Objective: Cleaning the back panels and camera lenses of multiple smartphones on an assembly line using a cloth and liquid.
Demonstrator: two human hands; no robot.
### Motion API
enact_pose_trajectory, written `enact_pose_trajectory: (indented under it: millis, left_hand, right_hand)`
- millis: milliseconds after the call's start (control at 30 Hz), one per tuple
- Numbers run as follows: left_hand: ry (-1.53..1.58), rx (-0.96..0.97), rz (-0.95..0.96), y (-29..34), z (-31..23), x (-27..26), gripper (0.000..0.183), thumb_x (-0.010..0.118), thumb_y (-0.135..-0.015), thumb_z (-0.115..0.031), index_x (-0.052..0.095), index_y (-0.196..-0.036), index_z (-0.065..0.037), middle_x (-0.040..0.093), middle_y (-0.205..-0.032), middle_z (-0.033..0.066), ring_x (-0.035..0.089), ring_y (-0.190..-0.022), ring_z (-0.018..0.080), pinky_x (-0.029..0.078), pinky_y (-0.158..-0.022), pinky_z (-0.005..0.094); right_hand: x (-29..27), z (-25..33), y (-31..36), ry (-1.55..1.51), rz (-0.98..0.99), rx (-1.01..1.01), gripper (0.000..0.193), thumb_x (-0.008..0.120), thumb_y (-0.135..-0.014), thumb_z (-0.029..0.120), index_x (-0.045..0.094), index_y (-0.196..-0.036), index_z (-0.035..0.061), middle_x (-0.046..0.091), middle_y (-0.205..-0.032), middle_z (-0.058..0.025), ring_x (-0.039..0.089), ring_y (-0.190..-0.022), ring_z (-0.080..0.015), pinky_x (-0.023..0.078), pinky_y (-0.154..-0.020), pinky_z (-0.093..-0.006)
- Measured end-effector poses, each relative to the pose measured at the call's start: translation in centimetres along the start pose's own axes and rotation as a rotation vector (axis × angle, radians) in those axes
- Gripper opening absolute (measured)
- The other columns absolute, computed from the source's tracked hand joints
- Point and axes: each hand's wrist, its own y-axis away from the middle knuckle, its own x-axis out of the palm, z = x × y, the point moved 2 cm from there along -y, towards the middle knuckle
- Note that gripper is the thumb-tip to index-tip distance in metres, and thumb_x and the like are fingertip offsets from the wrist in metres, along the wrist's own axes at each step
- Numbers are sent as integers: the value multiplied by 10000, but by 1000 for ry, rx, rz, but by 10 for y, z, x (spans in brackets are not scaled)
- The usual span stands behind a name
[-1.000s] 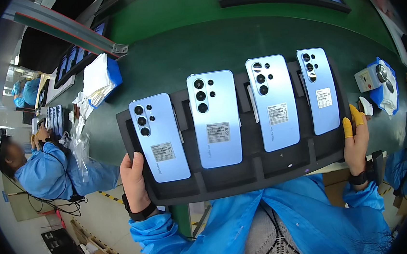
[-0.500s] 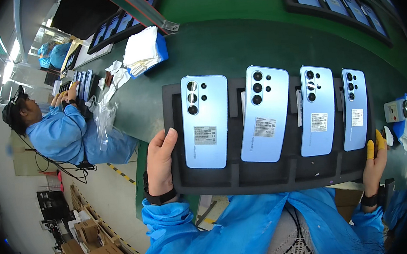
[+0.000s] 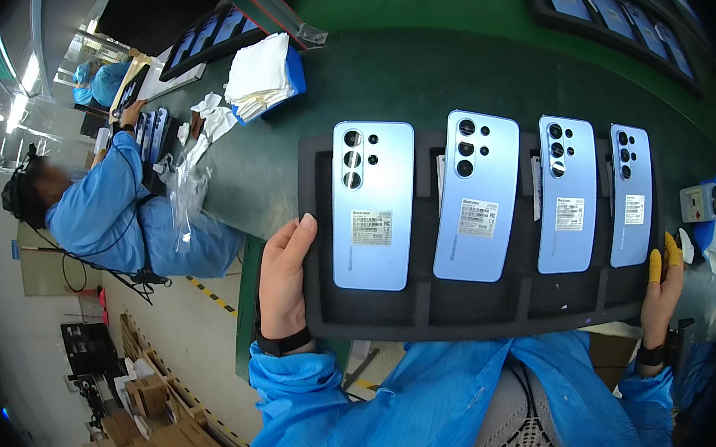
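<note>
My left hand point(image 3: 283, 277) grips the left edge of a black foam tray point(image 3: 468, 309), its thumb on the rim. At the tray's right end, my right hand point(image 3: 662, 290) holds the opposite edge, with yellow finger cots on two fingers. Several light-blue smartphones stand side by side in the tray's compartments, backs up. The leftmost smartphone point(image 3: 378, 256) and the rightmost smartphone point(image 3: 633, 238) lie closest to my hands. Each has round black camera lenses and a silver label. The fingers under the tray are hidden.
Beyond lies a green table point(image 3: 413, 74). A blue box of white wipes point(image 3: 260, 74) stands far left, crumpled wipes point(image 3: 214, 117) nearby. Another phone tray point(image 3: 540, 12) sits far right. A white device point(image 3: 697, 204) is beside my right hand. A blue-gowned co-worker point(image 3: 111, 219) sits left.
The tray and my hands appear slightly farther right, with the whole view shifted a little. The co-worker's arm now reaches farther forward over the phones there. My grip is unchanged.
</note>
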Motion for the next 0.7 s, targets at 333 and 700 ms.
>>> enact_pose_trajectory:
  millis: [333,700]
  left_hand:
    - [-186,50,36,-4,10,-5,235,698,-871,-159,620,-1001,20,668,-913,54,612,-794,93,489,-737,233]
    - [9,290,127,-30,-9,6,254,667,-889,-175,605,-1049,12,659,-955,54,615,-830,100,493,-759,240]
  right_hand:
    - [2,5,-12,95,117,119,377,528,-983,175,491,-1241,-97,517,-1264,-236,481,-1164,-343,337,-1024,-356]
    - [-2,-10,-43,-468,-194,7,404,512,-994,136,429,-1356,-23,448,-1372,-133,434,-1246,-210,316,-1057,-309]
